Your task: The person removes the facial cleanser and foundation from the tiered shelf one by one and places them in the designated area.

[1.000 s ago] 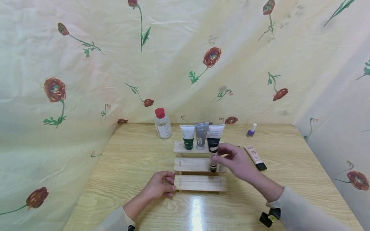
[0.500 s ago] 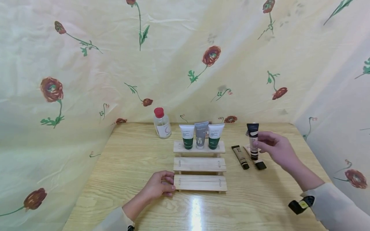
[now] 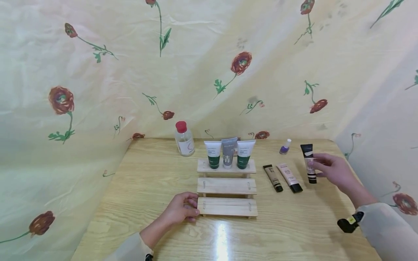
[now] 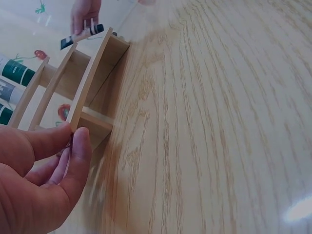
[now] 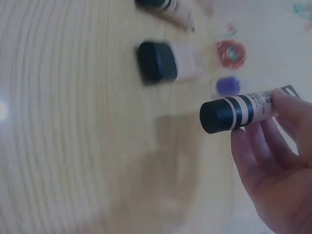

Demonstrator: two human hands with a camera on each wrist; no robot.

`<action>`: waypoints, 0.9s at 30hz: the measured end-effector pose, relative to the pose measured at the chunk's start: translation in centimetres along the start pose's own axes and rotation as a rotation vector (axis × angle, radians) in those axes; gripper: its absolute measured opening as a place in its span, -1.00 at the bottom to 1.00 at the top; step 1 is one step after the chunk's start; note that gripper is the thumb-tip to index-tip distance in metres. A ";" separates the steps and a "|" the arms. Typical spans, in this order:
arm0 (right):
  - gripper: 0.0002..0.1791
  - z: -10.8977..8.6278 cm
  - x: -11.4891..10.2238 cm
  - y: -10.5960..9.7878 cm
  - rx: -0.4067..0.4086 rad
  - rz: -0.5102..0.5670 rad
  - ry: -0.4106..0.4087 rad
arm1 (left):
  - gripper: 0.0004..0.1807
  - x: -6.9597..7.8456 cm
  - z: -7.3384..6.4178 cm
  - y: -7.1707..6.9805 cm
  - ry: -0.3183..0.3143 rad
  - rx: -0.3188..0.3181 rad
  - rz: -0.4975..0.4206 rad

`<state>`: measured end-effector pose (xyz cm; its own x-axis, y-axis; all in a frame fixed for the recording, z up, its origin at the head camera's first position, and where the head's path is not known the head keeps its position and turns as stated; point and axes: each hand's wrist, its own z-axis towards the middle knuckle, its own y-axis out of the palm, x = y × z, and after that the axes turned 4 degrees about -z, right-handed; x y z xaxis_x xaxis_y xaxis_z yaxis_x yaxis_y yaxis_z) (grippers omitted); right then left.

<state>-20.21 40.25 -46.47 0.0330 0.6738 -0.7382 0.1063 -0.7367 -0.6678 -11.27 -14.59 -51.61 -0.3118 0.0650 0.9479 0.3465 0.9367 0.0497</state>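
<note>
My right hand [image 3: 334, 171] pinches a cosmetic tube [image 3: 309, 165] with a black top end and a black-striped cap, held cap down near the right side of the table. In the right wrist view the thumb and fingers grip this tube's [image 5: 243, 108] pink body. At the front left corner of a three-step wooden rack [image 3: 226, 207], my left hand [image 3: 179, 209] pinches the end of the lowest board, as the left wrist view shows. Two white-and-green tubes [image 3: 213, 156] and a grey tube [image 3: 227, 154] stand on the rack's top step.
A beige tube [image 3: 273, 178] and a pink BB tube [image 3: 290, 177] lie right of the rack. Behind them stands a purple nail polish bottle [image 3: 285, 146]. A clear bottle with a red cap [image 3: 185, 139] stands at the back left. Flowered cloth covers the wall.
My right hand has carried the striped tube from in front of the rack to the right, past the two lying tubes. The left hand stays at the rack's corner.
</note>
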 end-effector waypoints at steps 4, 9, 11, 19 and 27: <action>-0.24 0.1 1.8 -0.3 -0.043 -0.002 0.042 | -0.38 0.1 0.0 0.1 0.013 0.003 0.026; -0.25 0.4 3.6 -0.2 -0.089 0.018 0.063 | -0.39 0.1 0.2 0.1 0.026 0.005 0.047; -0.23 0.5 4.0 0.0 -0.103 0.016 0.067 | -0.39 0.0 0.2 0.0 0.026 0.004 0.050; -0.25 1.0 4.4 0.9 -0.129 -0.042 0.068 | -0.39 0.1 0.1 0.1 0.017 0.010 0.052; -0.24 1.2 4.1 1.4 -0.146 -0.116 0.075 | -0.40 0.2 0.0 0.2 0.027 0.015 0.079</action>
<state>-21.09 41.92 -50.59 0.0858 0.7599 -0.6444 0.2563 -0.6418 -0.7228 -11.27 -14.34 -51.42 -0.2595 0.1298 0.9570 0.3559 0.9341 -0.0302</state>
